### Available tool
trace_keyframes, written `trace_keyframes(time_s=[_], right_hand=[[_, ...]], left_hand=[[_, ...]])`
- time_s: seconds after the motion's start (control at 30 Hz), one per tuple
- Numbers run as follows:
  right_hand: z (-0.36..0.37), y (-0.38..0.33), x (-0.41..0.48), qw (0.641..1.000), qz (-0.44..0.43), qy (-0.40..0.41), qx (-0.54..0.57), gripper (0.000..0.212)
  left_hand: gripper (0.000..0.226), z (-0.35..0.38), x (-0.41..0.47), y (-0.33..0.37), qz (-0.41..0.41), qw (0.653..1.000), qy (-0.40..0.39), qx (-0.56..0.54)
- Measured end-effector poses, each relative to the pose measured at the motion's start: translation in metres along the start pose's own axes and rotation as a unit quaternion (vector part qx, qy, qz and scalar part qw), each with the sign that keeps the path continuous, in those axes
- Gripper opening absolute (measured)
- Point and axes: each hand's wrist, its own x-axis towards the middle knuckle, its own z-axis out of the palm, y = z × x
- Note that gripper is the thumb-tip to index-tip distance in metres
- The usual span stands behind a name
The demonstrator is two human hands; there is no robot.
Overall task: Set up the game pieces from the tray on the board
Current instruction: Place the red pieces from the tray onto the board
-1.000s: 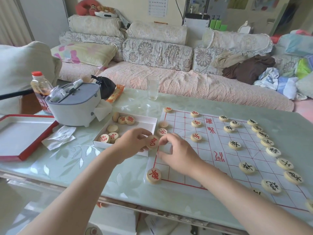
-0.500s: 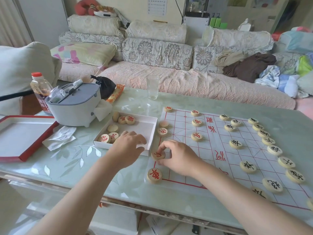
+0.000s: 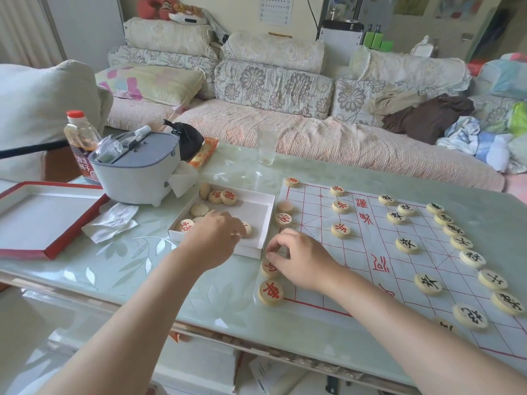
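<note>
My right fingers (image 3: 275, 248) are curled over a red-marked piece (image 3: 269, 267) on the board's (image 3: 356, 280) left edge, thumb and fingertips pinched close just above it; I can't tell if they still grip it or only touch its top. Right hand (image 3: 302, 259) covers part of that piece. Left hand (image 3: 214, 238) is over the near part of the white tray (image 3: 256, 205), fingers bent down loosely among the pieces; I can't tell whether it has hold of one. One tray piece (image 3: 246, 228) shows just past my left fingertips, another (image 3: 184, 225) at the tray's near-left corner, three more in the far-left corner. Corner piece (image 3: 271, 292) sits at the board's near-left corner, just beside the one under my right fingers. Further red pieces run along the left edge up to the far-left corner. Black-marked pieces line the board's right edge. Tray sits just beside the board's left edge on the glass table (image 3: 142, 266). Drinking glass (image 3: 267, 144) stands near the table's far edge.
</note>
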Motion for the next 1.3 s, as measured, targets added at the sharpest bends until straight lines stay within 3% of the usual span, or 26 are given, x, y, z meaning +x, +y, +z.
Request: trace_keyframes(time_s=[0.3, 0.47, 0.63, 0.8, 0.93, 1.1, 1.3], right_hand=[[0.012, -0.033, 0.061, 0.999, -0.019, 0.033, 0.001, 0.017], [0.018, -0.04, 0.094, 0.99, -0.029, -0.037, -0.131, 0.044], [0.026, -0.036, 0.105, 0.975, -0.038, -0.072, -0.209, 0.048], [0.026, -0.03, 0.104, 0.981, -0.035, -0.05, -0.182, 0.044], [0.022, -0.024, 0.097, 0.995, -0.015, -0.017, -0.094, 0.048], [0.002, -0.008, 0.09, 0.998, 0.011, 0.063, -0.003, 0.042], [-0.023, 0.022, 0.068, 0.996, 0.048, 0.074, 0.011, 0.035]], left_hand=[[0.025, -0.015, 0.009, -0.04, -0.073, 0.996, 0.043, 0.014], [0.029, -0.013, 0.014, -0.049, -0.073, 0.997, 0.028, 0.015], [0.031, -0.011, 0.02, -0.055, -0.078, 0.996, -0.005, 0.05], [0.035, -0.011, 0.027, -0.047, -0.11, 0.982, -0.07, 0.137], [0.043, -0.006, 0.031, -0.042, -0.125, 0.971, -0.127, 0.159], [0.033, -0.008, 0.032, -0.038, -0.096, 0.979, -0.12, 0.135], [0.024, -0.01, 0.031, -0.028, -0.079, 0.99, -0.102, 0.052]])
